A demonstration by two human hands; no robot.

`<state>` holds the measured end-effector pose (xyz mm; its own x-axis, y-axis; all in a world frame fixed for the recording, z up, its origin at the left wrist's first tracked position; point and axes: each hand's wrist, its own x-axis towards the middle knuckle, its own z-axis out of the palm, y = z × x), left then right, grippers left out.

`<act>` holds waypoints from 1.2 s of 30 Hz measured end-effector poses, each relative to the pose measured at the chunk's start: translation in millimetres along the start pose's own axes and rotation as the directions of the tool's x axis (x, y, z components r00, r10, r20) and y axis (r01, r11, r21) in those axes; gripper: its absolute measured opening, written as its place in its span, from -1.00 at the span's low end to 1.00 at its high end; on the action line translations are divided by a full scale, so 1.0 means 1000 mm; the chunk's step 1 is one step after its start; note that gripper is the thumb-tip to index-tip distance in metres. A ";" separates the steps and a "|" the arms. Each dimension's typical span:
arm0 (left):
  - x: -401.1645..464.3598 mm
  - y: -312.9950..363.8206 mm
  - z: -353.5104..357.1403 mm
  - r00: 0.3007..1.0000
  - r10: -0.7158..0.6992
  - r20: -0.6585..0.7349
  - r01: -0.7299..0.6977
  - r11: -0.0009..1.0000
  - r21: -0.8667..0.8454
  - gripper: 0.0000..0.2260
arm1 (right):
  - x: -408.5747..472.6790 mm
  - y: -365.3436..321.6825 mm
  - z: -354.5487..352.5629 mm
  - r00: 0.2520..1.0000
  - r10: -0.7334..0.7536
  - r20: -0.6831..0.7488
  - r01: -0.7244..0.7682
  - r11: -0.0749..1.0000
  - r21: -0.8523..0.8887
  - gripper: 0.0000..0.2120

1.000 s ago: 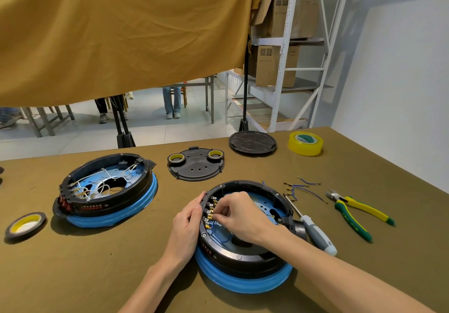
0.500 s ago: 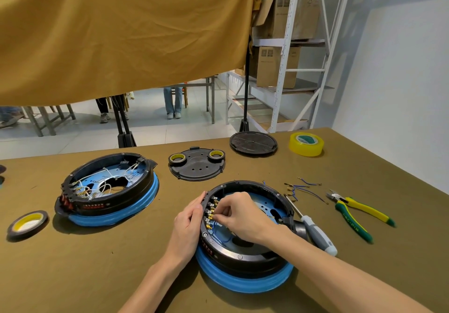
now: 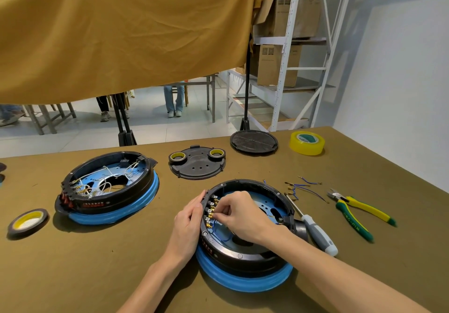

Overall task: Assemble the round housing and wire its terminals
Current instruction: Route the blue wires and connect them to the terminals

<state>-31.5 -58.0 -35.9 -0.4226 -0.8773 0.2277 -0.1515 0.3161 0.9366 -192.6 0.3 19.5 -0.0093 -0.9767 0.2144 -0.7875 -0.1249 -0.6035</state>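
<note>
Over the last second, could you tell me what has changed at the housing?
Nothing visibly changed. The right hand still pinches at the terminals inside the near housing, and the left hand still rests against its outer rim.

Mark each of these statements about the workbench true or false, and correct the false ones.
1. The right hand reaches inside the near housing at its terminals. True.
2. The left hand holds the screwdriver. False: it rests against the housing's outer rim; the screwdriver lies on the table.
3. The pliers lie right of the screwdriver. True.
4. The far housing holds blue wires. False: the far housing holds white wires.
</note>
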 end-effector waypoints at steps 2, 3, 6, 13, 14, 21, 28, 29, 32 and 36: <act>-0.001 0.001 0.000 1.000 0.003 0.005 -0.003 1.000 -0.007 -0.60 | 0.000 0.000 0.000 1.000 -0.007 0.007 0.007 1.000 -0.001 -0.90; -0.002 0.002 0.001 1.000 0.004 0.005 -0.004 1.000 -0.009 -0.58 | 0.000 0.000 0.000 1.000 -0.010 0.005 0.010 1.000 -0.005 -0.90; -0.002 0.004 0.000 1.000 -0.002 0.001 0.002 1.000 -0.014 -0.52 | 0.000 0.001 0.000 1.000 -0.006 -0.013 0.006 1.000 -0.009 -0.90; -0.003 0.005 0.001 1.000 -0.012 0.002 0.012 1.000 0.010 -0.60 | 0.001 -0.002 0.003 1.000 -0.018 -0.010 0.018 1.000 -0.012 -0.90; -0.003 0.004 0.001 1.000 -0.014 0.004 0.014 1.000 0.017 -0.61 | 0.002 -0.002 0.004 1.000 -0.022 -0.008 0.022 1.000 -0.014 -0.90; -0.003 0.006 0.000 1.000 -0.010 0.001 0.010 0.999 0.031 -0.64 | 0.002 -0.001 0.003 0.999 -0.032 -0.004 0.032 0.999 -0.002 -0.90; -0.005 0.013 0.000 1.000 -0.009 -0.029 0.009 1.000 -0.009 -0.48 | -0.001 0.008 -0.010 0.998 0.009 0.065 -0.008 1.000 -0.012 -0.84; -0.006 0.013 0.000 0.999 -0.009 -0.034 0.009 1.000 -0.014 -0.48 | -0.001 0.008 -0.009 0.997 0.010 0.080 -0.009 1.000 -0.010 -0.85; -0.005 0.013 0.000 0.999 -0.011 -0.041 0.010 0.999 -0.032 -0.50 | 0.002 0.003 -0.010 0.990 -0.003 0.140 0.004 1.000 -0.004 -0.81; -0.005 0.010 0.000 0.998 -0.031 -0.048 0.028 0.998 -0.059 -0.51 | 0.010 0.005 -0.043 0.976 0.078 0.203 -0.094 0.993 0.073 -0.63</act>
<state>-30.9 -50.9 -27.3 -0.3739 -0.9032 0.2110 -0.1109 0.2694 0.9566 -223.2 -2.5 51.4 0.0550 -0.9985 0.0063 -0.7358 -0.0448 -0.6757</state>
